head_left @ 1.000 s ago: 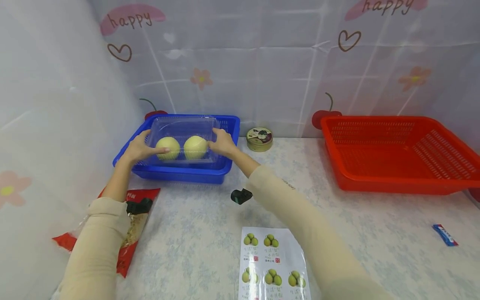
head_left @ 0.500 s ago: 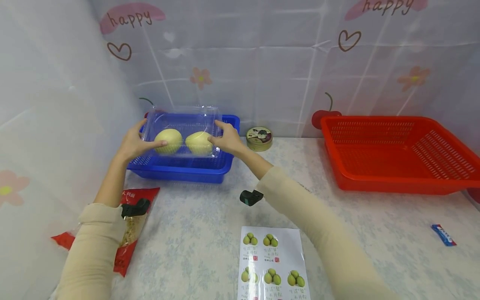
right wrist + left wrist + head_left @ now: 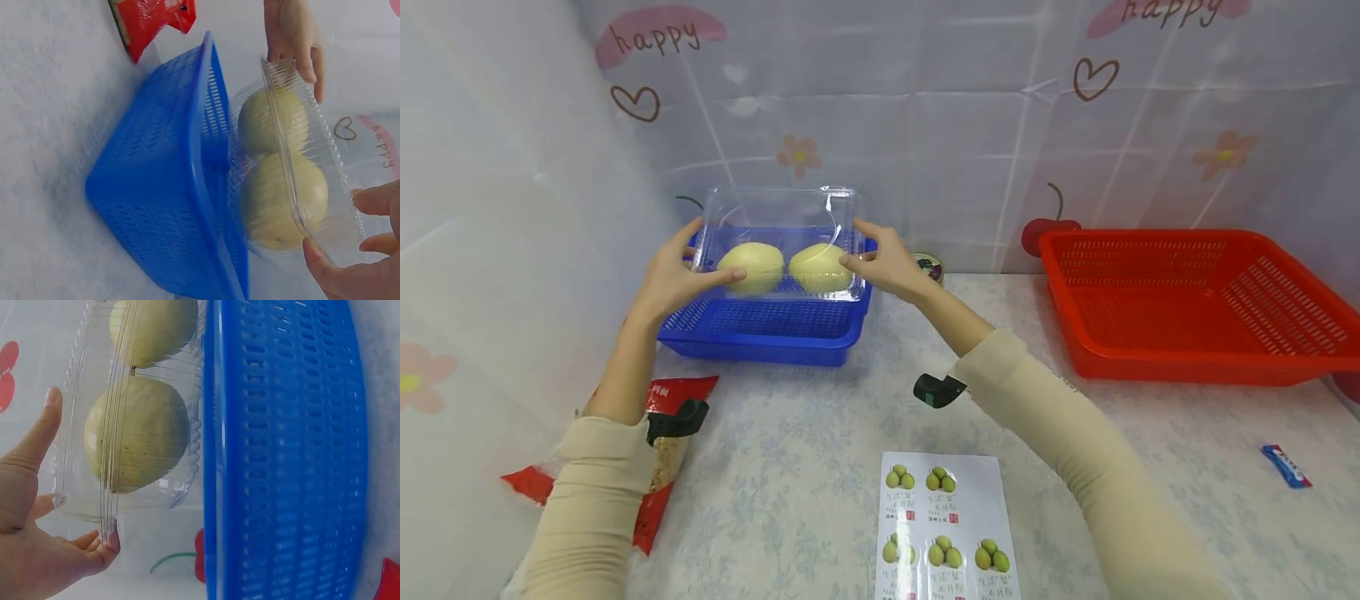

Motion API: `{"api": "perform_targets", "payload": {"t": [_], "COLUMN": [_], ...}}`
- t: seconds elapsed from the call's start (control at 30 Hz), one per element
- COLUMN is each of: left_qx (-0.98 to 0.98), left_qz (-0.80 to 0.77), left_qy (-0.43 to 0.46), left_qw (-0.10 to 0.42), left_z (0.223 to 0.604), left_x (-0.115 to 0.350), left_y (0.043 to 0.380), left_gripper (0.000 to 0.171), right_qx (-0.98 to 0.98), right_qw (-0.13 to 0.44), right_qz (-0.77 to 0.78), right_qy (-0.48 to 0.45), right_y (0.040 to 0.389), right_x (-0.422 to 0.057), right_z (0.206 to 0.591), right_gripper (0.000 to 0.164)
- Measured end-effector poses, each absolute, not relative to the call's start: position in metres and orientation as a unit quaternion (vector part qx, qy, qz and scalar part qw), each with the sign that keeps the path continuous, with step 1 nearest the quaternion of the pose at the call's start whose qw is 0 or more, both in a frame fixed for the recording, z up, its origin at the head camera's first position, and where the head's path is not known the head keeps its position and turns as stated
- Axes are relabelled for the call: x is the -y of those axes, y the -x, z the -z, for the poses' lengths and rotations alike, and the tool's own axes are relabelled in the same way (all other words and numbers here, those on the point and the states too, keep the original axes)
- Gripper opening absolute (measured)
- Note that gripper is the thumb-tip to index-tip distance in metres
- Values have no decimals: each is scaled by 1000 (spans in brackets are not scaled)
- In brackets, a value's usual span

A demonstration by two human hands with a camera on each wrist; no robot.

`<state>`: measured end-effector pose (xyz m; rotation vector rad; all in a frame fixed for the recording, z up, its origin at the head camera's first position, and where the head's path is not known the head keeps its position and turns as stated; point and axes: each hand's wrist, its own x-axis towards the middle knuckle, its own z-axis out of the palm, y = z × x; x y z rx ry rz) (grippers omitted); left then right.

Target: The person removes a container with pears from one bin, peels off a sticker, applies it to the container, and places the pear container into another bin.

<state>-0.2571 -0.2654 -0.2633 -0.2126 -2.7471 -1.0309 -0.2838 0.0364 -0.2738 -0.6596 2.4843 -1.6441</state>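
Between my two hands hangs a clear plastic clamshell box [image 3: 778, 208] with two pale yellow-green pears [image 3: 751, 268] inside. It is tilted, its lid side towards me, above the blue basket [image 3: 760, 352]. My left hand [image 3: 673, 271] grips the left end, thumb on the front and fingers behind the edge; the left wrist view shows fingertips on the box's rim [image 3: 110, 528]. At the other end my right hand [image 3: 887, 262] holds the box between thumb and fingers. In the right wrist view the box [image 3: 284, 137] stands over the basket's rim [image 3: 199, 169].
A red basket [image 3: 1195, 367] stands at the right, a small blue wrapped packet [image 3: 1287, 467] in front of it. A sheet of pear stickers [image 3: 977, 483] lies front centre. Under my left forearm is a red food bag [image 3: 655, 508]. My right hand partly covers a round tin [image 3: 934, 265].
Both hands have raised the box from within the blue basket to above it, shifting it slightly right. The tin is now mostly hidden behind my right hand.
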Motion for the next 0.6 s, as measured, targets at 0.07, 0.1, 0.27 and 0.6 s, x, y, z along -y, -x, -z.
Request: {"api": "perform_targets", "payload": {"t": [0.07,0.1,0.27,0.6], "left_qx": [925,922,911,901], "left_qz": [355,361,383,396], "left_qy": [81,86,105,139], "left_qw": [106,108,113,111], "left_z": [261,260,258,261], "left_x": [260,257,241,205], "left_y": [254,252,245,240], "left_gripper": [97,96,90,84], "right_qx": [-810,-805,-797,-808], "right_qw": [46,49,43,18], "right_qz": [540,549,562,544], "right_qy": [221,221,215,224], "right_y": [280,278,272,252], "right_x": [-45,-49,-74,-125], "right_z": [269,268,263,262], "right_gripper": [68,68,71,69]}}
